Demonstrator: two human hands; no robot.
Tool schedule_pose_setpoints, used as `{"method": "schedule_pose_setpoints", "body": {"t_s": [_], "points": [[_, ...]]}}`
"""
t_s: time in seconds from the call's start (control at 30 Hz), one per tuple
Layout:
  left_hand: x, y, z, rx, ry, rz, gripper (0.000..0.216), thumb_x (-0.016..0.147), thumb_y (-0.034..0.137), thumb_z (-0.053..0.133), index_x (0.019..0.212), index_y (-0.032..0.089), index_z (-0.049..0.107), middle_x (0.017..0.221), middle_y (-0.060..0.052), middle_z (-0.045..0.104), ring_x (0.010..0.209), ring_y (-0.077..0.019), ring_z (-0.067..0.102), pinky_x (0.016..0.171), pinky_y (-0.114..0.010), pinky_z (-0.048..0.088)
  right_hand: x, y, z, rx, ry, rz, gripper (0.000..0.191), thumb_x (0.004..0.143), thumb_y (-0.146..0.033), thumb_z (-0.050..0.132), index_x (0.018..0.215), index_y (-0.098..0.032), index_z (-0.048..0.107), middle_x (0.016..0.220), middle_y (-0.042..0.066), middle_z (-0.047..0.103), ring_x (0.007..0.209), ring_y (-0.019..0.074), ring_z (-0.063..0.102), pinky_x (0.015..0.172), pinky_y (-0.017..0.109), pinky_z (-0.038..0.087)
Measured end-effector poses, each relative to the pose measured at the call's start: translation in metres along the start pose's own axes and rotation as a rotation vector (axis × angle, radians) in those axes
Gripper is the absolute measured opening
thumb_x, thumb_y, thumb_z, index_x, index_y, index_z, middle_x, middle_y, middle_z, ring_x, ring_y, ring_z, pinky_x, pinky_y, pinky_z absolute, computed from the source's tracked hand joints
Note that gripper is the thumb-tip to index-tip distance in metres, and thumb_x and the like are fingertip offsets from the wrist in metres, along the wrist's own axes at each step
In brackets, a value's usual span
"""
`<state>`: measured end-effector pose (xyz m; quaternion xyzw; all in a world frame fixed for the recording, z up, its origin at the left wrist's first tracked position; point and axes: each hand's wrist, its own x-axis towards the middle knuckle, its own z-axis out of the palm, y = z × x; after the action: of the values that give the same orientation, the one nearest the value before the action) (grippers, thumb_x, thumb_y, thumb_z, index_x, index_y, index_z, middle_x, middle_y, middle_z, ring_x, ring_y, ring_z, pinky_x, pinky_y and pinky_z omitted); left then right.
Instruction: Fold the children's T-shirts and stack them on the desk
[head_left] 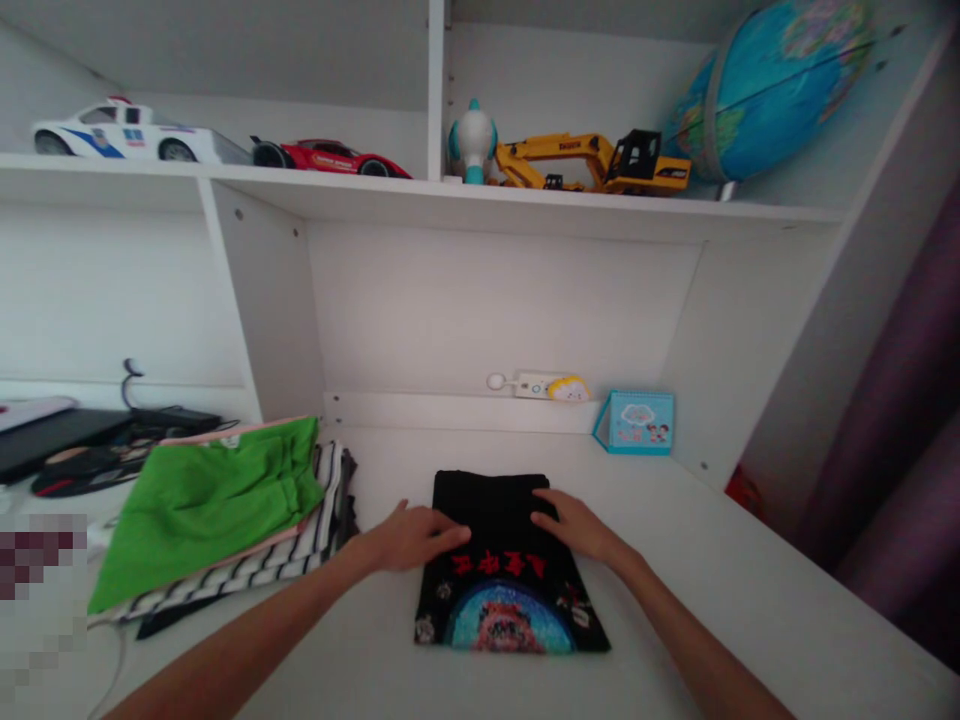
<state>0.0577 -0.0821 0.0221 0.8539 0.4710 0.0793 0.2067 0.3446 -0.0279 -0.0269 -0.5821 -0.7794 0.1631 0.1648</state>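
A folded black T-shirt (495, 500) with red lettering and a round blue print lies on the white desk (712, 560) in front of me. My left hand (416, 535) rests flat on its left edge, fingers stretched out. My right hand (574, 525) lies flat on the shirt's right part, fingers spread toward the middle. Neither hand grips the cloth.
A pile of folded clothes, a green garment (210, 500) on top of striped ones, lies to the left. Dark gadgets and cables sit far left. A small blue box (641, 422) and a power strip (544, 386) stand by the back wall. Toy cars, an excavator and a globe fill the shelf above.
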Motion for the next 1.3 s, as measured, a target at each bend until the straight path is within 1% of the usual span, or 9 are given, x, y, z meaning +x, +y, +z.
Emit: {"method": "schedule_pose_setpoints", "body": {"t_s": [0.13, 0.4, 0.6, 0.7, 0.8, 0.93, 1.03, 1.1, 1.3], "points": [[0.052, -0.032, -0.003, -0.063, 0.311, -0.213, 0.053, 0.075, 0.039, 0.052, 0.119, 0.011, 0.046, 0.126, -0.014, 0.046, 0.117, -0.0267, 0.038, 0.097, -0.034, 0.026, 0.033, -0.001, -0.003, 0.024, 0.158, 0.177, 0.038, 0.084, -0.026, 0.044, 0.119, -0.011, 0.045, 0.122, 0.015, 0.047, 0.111, 0.0219, 0.043, 0.094, 0.038, 0.032], [0.082, -0.044, 0.014, -0.226, 0.393, -0.341, 0.041, 0.065, 0.015, 0.057, 0.106, 0.009, 0.054, 0.108, -0.014, 0.058, 0.100, -0.0263, 0.052, 0.086, -0.033, 0.036, 0.037, -0.007, 0.001, 0.251, 0.170, 0.308, 0.024, 0.083, -0.033, 0.051, 0.096, -0.014, 0.055, 0.094, 0.003, 0.058, 0.078, 0.0137, 0.057, 0.067, 0.031, 0.048], [0.074, -0.020, -0.040, -0.457, 0.390, -0.152, 0.023, 0.067, 0.016, 0.052, 0.089, 0.010, 0.057, 0.083, -0.004, 0.062, 0.079, -0.0173, 0.058, 0.071, -0.027, 0.044, 0.032, -0.019, -0.063, 0.465, 0.270, 0.156, 0.017, 0.071, -0.027, 0.060, 0.079, -0.012, 0.058, 0.059, -0.004, 0.054, 0.054, 0.0103, 0.053, 0.052, 0.023, 0.042], [0.058, 0.006, -0.081, -0.571, 0.533, 0.073, 0.023, 0.068, 0.022, 0.054, 0.089, 0.013, 0.053, 0.086, -0.002, 0.059, 0.081, -0.0144, 0.054, 0.075, -0.026, 0.042, 0.016, -0.032, -0.109, 0.524, 0.432, 0.008, 0.025, 0.064, -0.028, 0.059, 0.086, -0.016, 0.056, 0.071, -0.002, 0.057, 0.068, 0.0130, 0.054, 0.063, 0.025, 0.042], [0.026, 0.034, -0.097, -0.546, 0.571, 0.305, 0.018, 0.067, 0.021, 0.056, 0.083, 0.014, 0.051, 0.082, 0.000, 0.056, 0.080, -0.0132, 0.053, 0.076, -0.027, 0.040, -0.020, -0.041, -0.134, 0.537, 0.531, -0.181, 0.025, 0.062, -0.030, 0.059, 0.084, -0.020, 0.055, 0.086, 0.000, 0.056, 0.084, 0.0155, 0.052, 0.073, 0.027, 0.041], [-0.025, 0.046, -0.069, -0.260, 0.345, 0.313, 0.015, 0.071, 0.013, 0.049, 0.084, 0.017, 0.054, 0.087, -0.001, 0.058, 0.086, -0.0131, 0.052, 0.081, -0.025, 0.038, -0.087, -0.043, -0.119, 0.389, 0.402, -0.312, 0.018, 0.069, -0.029, 0.054, 0.086, -0.024, 0.056, 0.087, 0.004, 0.057, 0.084, 0.0185, 0.052, 0.076, 0.031, 0.042], [-0.051, 0.039, -0.039, -0.118, 0.074, 0.236, 0.028, 0.069, 0.014, 0.053, 0.095, 0.022, 0.058, 0.095, 0.000, 0.061, 0.089, -0.0159, 0.054, 0.083, -0.027, 0.039, -0.124, -0.039, -0.097, 0.290, -0.093, -0.268, 0.026, 0.069, -0.027, 0.056, 0.095, -0.027, 0.058, 0.089, 0.003, 0.060, 0.083, 0.0178, 0.055, 0.074, 0.029, 0.044], [-0.060, 0.040, -0.025, -0.058, -0.038, 0.213, 0.035, 0.068, 0.020, 0.059, 0.102, 0.025, 0.058, 0.102, -0.001, 0.061, 0.094, -0.0194, 0.054, 0.089, -0.032, 0.036, -0.128, -0.032, -0.084, 0.294, -0.289, -0.230, 0.028, 0.071, -0.030, 0.056, 0.098, -0.028, 0.059, 0.094, 0.002, 0.062, 0.086, 0.0172, 0.056, 0.075, 0.028, 0.045], [-0.050, 0.094, 0.018, 0.052, -0.062, 0.321, 0.060, 0.078, 0.044, 0.050, 0.132, 0.025, 0.031, 0.137, -0.010, 0.031, 0.120, -0.0279, 0.034, 0.098, -0.044, 0.027, -0.059, -0.002, -0.042, 0.059, 0.089, -0.264, 0.032, 0.084, -0.031, 0.036, 0.108, -0.022, 0.055, 0.116, 0.004, 0.055, 0.108, 0.0155, 0.047, 0.095, 0.031, 0.033]]}}
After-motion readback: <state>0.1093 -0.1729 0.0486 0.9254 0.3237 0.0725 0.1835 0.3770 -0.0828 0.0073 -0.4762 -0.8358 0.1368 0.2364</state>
